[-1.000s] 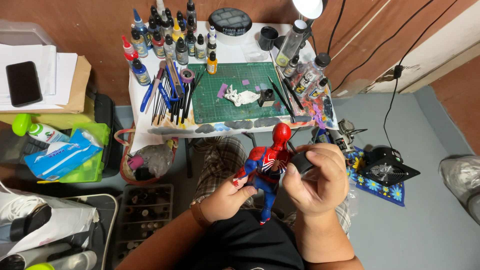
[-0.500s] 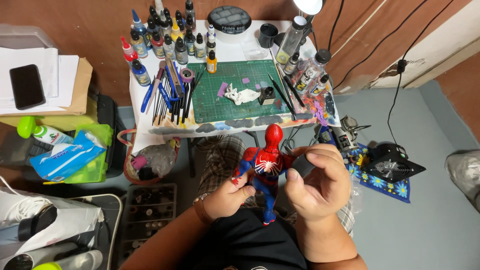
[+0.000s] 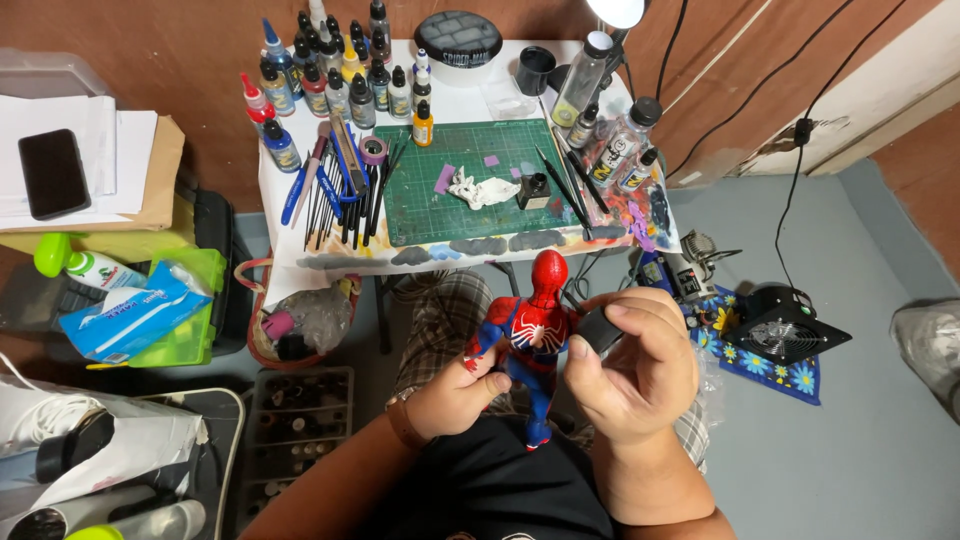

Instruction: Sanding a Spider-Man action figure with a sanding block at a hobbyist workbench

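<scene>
We hold a red and blue action figure (image 3: 530, 340) upright over our lap, between our two hands. Our left hand (image 3: 455, 395) closes its grip on the figure's lower body from the left, thumb pressed against its hip, with the figure's legs hanging down just past that grip. Our right hand (image 3: 640, 365) sits just right of the figure's torso, its grip pinching a small black block (image 3: 598, 328) between thumb and forefingers; the block touches or nearly touches the figure's shoulder, we cannot tell which.

Beyond both grips, farther from us, stands a small white bench (image 3: 460, 105). On it lies a green cutting mat (image 3: 470, 180) carrying a white sculpted piece (image 3: 480, 190). Left of the mat lies a row of brushes and pens (image 3: 340, 185), and behind it stand many paint bottles (image 3: 340, 75). Well left of our left grip, a black phone (image 3: 52, 172) rests on papers. Right of our right grip, a black fan (image 3: 785, 325) sits on the floor.
</scene>
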